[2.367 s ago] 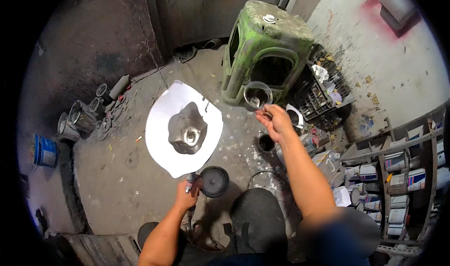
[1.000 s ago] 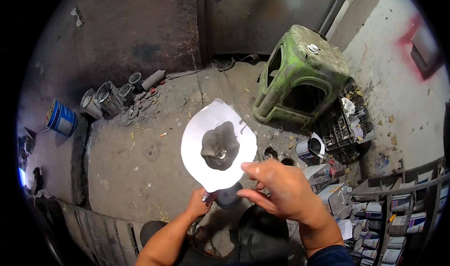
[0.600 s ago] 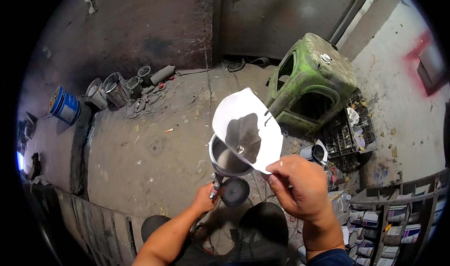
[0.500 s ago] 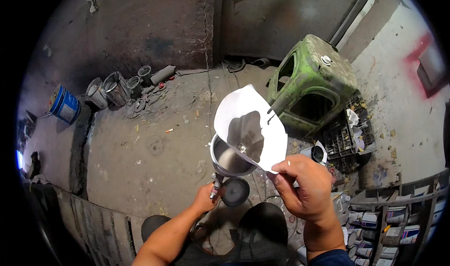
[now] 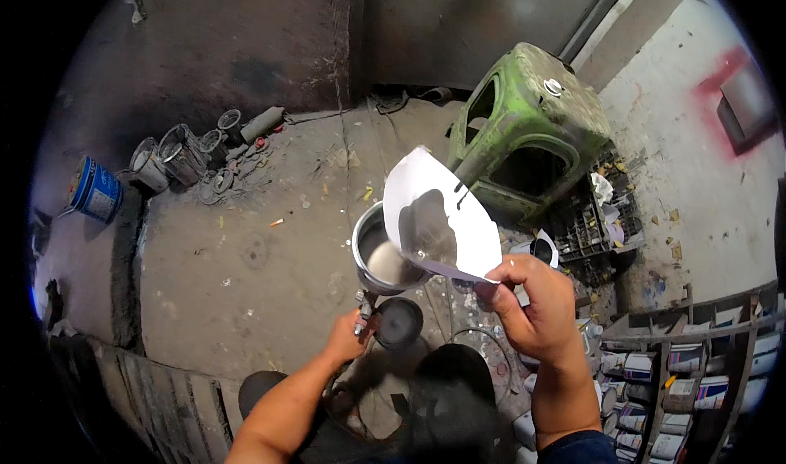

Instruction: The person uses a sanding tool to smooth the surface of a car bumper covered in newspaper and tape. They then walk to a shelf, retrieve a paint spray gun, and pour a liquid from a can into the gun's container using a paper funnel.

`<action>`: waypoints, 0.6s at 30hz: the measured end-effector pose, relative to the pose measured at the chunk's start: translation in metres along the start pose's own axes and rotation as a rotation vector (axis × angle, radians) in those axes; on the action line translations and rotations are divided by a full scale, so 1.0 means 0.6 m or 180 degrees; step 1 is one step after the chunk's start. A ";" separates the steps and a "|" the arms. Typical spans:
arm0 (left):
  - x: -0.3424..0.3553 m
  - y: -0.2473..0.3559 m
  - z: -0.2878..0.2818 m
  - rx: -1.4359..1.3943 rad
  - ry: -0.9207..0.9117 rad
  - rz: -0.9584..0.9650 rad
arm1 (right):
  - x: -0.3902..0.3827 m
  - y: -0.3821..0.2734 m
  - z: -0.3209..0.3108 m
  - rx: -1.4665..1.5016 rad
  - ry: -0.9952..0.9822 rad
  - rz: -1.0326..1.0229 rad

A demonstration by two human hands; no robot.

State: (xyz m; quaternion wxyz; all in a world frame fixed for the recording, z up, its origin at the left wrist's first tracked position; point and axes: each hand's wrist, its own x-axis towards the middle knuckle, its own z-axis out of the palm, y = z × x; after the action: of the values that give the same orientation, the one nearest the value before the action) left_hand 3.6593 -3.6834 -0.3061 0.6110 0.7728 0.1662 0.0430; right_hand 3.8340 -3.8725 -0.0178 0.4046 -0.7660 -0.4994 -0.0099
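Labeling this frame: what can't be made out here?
- Head view: the metal cup's right side and contents, hidden behind the white paper sheet held in the right hand.
- What the left hand grips, covered by its fingers.
- Shelf cans, warped at the rim, too small.

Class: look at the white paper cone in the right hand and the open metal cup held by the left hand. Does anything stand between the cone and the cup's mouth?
Nothing visible does. The right hand holds the paper cone tilted right at the rim of the metal cup, which the left hand grips from below. The cup's mouth is open and uncovered.
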 end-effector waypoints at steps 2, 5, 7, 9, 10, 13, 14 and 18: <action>0.001 0.005 0.000 0.0036 0.0011 0.0046 | -0.010 0.019 -0.005 0.0001 0.0001 0.0104; 0.007 0.024 0.001 0.0185 -0.0050 -0.0158 | -0.033 0.051 -0.010 0.0248 0.0185 0.0663; 0.011 0.035 0.003 0.0189 -0.0182 -0.0403 | -0.043 0.065 -0.013 0.0781 0.0359 0.1001; 0.010 0.032 0.012 -0.0027 -0.0156 -0.0372 | -0.057 0.082 -0.019 0.1073 0.0560 0.1160; 0.014 0.047 0.013 0.0005 -0.0149 -0.0343 | -0.064 0.089 -0.023 0.1126 0.0698 0.1262; 0.013 0.042 0.023 0.0048 -0.0164 -0.0218 | -0.087 0.114 -0.030 0.1402 0.1112 0.1598; 0.016 0.044 0.024 0.0018 -0.0238 -0.0265 | -0.100 0.129 -0.029 0.1197 0.1291 0.1707; 0.017 0.035 0.031 0.0069 -0.0392 -0.0359 | -0.206 0.257 0.010 0.0247 0.1388 0.2281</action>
State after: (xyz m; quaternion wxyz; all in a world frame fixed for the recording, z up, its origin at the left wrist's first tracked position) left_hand 3.6783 -3.7014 -0.2919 0.6131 0.7700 0.1720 -0.0409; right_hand 3.8888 -3.9887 -0.1676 0.5072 -0.8554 -0.1041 -0.0116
